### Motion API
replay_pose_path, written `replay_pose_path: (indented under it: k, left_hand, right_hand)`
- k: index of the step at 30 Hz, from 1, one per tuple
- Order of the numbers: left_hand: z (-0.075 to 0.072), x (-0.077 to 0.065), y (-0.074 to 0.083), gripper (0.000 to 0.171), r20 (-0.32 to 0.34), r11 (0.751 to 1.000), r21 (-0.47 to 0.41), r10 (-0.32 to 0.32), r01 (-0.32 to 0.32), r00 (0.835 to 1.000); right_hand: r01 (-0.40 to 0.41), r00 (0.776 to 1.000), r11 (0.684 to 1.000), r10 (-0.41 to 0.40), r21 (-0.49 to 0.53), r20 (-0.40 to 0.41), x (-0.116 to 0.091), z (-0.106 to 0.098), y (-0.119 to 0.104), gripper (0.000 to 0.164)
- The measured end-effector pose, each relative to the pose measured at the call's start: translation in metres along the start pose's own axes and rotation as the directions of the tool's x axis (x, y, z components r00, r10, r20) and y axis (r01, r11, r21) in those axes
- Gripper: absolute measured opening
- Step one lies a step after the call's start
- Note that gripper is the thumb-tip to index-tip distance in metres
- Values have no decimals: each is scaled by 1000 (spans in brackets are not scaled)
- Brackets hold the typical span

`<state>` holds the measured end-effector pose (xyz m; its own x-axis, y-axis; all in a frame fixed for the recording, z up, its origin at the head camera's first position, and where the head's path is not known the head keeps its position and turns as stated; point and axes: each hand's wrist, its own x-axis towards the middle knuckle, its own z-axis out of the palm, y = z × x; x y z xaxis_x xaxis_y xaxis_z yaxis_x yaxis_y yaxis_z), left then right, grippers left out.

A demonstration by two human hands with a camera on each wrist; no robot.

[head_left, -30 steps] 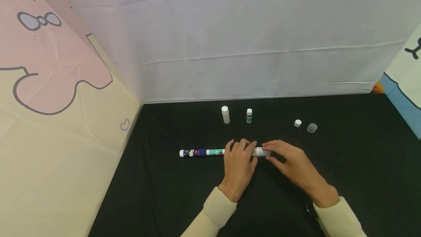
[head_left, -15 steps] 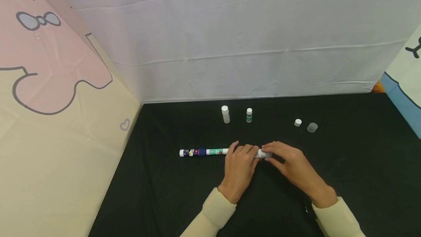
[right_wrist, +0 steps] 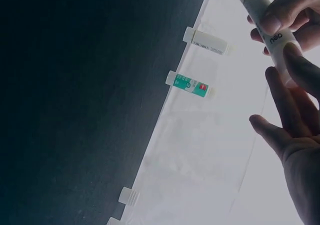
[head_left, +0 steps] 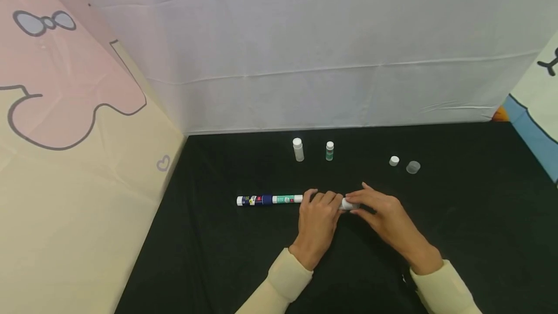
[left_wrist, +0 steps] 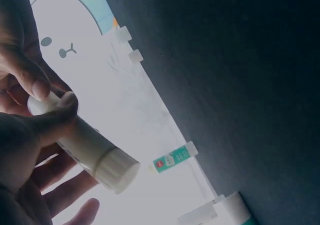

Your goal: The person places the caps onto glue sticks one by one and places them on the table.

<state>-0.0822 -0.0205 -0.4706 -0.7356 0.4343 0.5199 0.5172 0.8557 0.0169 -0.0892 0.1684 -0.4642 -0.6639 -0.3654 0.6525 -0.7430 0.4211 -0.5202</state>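
Note:
My left hand grips a white glue stick round its body, with the thumb across it in the left wrist view. My right hand pinches the same stick's right end between thumb and fingers. Dark lettering shows on its side in the right wrist view. Left of my left hand, a dark blue glue stick and a green-and-white glue stick lie end to end. The left hand hides most of the held stick in the head view.
Behind the hands stand a white glue stick and a small green glue stick. To their right sit a white cap and a translucent cap. A white cloth wall rises behind the black table.
My left hand's fingers have shifted a little right along the held stick and cover more of it. One right finger has lifted. The lying glue sticks stay in place.

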Motion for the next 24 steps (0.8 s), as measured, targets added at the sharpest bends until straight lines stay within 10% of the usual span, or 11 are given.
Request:
replay_pose_path:
  k: [24]
  left_hand:
    - [3,6,6,27,78,997,40,-65,62,995]
  right_hand:
    - [-71,997,986,76,-151,33,-7,3,9,55]
